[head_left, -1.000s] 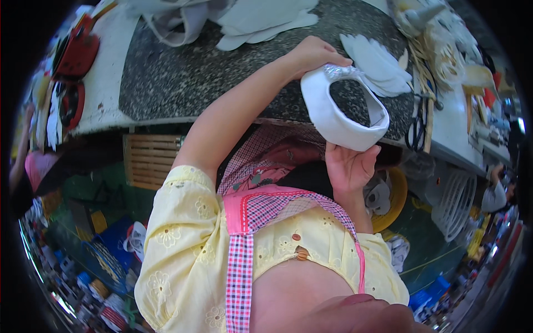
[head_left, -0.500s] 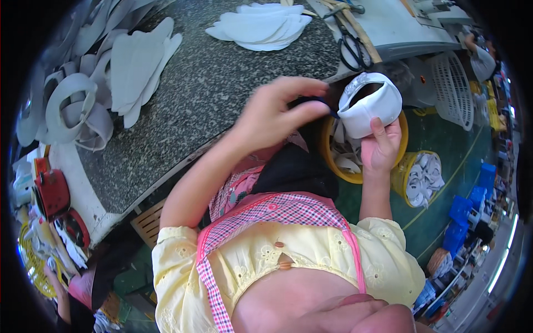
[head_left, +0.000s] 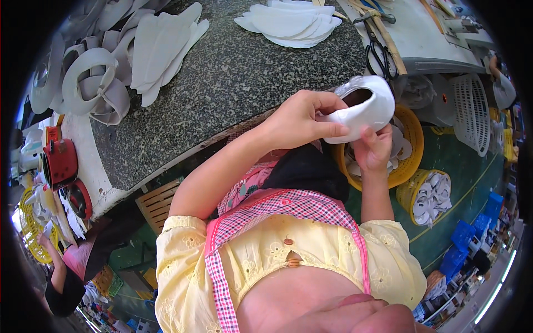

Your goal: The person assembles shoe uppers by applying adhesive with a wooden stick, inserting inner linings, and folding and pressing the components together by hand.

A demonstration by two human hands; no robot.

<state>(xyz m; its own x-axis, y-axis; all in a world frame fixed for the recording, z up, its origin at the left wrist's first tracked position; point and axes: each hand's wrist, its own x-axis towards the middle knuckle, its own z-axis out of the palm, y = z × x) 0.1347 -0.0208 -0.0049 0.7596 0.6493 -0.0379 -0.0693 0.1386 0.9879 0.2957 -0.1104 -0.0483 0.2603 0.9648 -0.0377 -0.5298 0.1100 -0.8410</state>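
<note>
A white shoe upper (head_left: 375, 111) with an oval opening and a dark inside is held up at the bench edge, in front of a yellow basket. My left hand (head_left: 305, 117) pinches its left end, with the thumb outside and the other fingers partly hidden at the opening. From below, my right hand (head_left: 373, 151) grips its near side, thumb up against the white surface. The shoe upper lies tilted between the two hands, its opening toward the bench.
The speckled stone bench (head_left: 222, 66) bears flat white pieces (head_left: 288, 25), more pieces (head_left: 166, 50) and curved grey-white uppers (head_left: 91, 77). Black scissors (head_left: 380, 58) and a hammer (head_left: 377, 18) lie at right. Yellow baskets (head_left: 413, 177) of white pieces stand below. Another person's arm (head_left: 55, 266) shows lower left.
My left hand was apart from the shoe upper, blurred and near a thin dark thing; now it grips the upper's left end. The upper has turned and tilted. The whole view has shifted slightly.
</note>
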